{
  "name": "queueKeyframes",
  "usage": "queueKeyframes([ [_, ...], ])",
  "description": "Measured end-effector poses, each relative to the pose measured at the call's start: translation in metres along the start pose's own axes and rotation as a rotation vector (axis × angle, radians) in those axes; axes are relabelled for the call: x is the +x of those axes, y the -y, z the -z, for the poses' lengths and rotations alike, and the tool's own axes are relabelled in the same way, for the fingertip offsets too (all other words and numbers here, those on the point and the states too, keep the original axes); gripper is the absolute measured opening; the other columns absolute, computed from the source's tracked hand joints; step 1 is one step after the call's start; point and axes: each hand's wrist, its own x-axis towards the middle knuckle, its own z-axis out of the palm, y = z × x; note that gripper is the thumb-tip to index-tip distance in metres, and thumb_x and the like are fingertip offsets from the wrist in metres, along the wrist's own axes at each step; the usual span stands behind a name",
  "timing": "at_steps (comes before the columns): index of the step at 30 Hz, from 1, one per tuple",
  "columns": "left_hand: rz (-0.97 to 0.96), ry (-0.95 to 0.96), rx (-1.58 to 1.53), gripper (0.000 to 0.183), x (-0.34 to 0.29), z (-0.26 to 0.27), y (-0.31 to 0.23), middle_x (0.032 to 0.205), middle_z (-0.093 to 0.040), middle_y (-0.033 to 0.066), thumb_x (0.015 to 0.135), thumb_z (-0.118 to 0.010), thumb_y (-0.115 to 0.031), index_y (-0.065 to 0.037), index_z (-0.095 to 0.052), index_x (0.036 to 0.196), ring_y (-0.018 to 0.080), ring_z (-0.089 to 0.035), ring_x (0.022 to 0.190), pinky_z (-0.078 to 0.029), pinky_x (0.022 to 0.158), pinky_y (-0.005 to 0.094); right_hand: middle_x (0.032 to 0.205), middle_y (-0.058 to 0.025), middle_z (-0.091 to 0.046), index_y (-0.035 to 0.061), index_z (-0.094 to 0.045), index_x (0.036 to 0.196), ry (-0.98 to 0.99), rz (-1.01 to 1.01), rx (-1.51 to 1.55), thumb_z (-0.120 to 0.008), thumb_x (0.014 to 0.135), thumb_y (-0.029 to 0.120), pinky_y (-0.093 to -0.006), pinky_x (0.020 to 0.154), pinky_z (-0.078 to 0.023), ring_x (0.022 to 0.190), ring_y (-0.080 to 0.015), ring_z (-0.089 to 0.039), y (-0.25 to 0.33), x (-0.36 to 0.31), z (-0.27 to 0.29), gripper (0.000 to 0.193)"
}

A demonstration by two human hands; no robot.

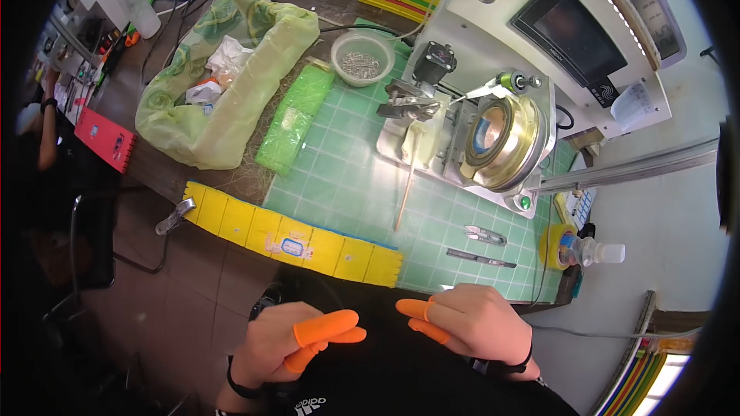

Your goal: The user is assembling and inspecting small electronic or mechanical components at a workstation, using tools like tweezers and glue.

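Observation:
Both of my hands are held in front of my dark clothing, below the table's front edge, with orange finger covers on several fingers. My left hand (pixel 277 339) points its covered fingers to the right, pressed close together with the thumb under them. Opposite it, my right hand (pixel 478 327) is curled, its covered forefinger and thumb pointing left. A gap lies between the two hands. Anything pinched in either is too small to make out. Nearest to them are a yellow strip (pixel 250 222) along the table edge and a pair of tweezers (pixel 482 258) beside small snips (pixel 486 236).
A machine with a dark screen (pixel 570 31) and round metal spool (pixel 493 142) stands on the green mat (pixel 339 185). A thin stick (pixel 405 192) juts from it. Around lie a bowl of small metal parts (pixel 361 62), green packet (pixel 297 115), lined bin (pixel 231 127) and bottle (pixel 601 253).

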Motion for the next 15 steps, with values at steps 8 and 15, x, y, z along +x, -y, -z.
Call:
queueKeyframes([
  [8,-0.357,0.056,0.646,0.041,0.190,0.010,-0.030,0.130,-0.069,0.0170,0.086,-0.078,-0.011,-0.006,-0.072,0.126,0.0342,-0.067,0.115,-0.054,0.094,0.0392,0.072,-0.0084,-0.061,0.0072,-0.077,0.106,-0.210,-0.323,-0.064,-0.081,0.085,0.016,-0.0395,0.055,-0.049,0.062,-0.0287,-0.062,-0.044,-0.066,0.017,0.023],
  [15,-0.621,0.171,0.828,0.034,0.261,-0.005,0.019,0.104,-0.060,0.0102,0.088,-0.071,-0.014,-0.008,-0.068,0.121,0.0292,-0.062,0.100,-0.050,0.086,0.0423,0.094,-0.0215,-0.074,0.0003,-0.074,0.112,-0.277,-0.556,0.139,-0.069,0.099,0.006,-0.0411,0.077,-0.056,0.086,-0.0369,-0.072,-0.026,-0.068,0.043,0.015],
])
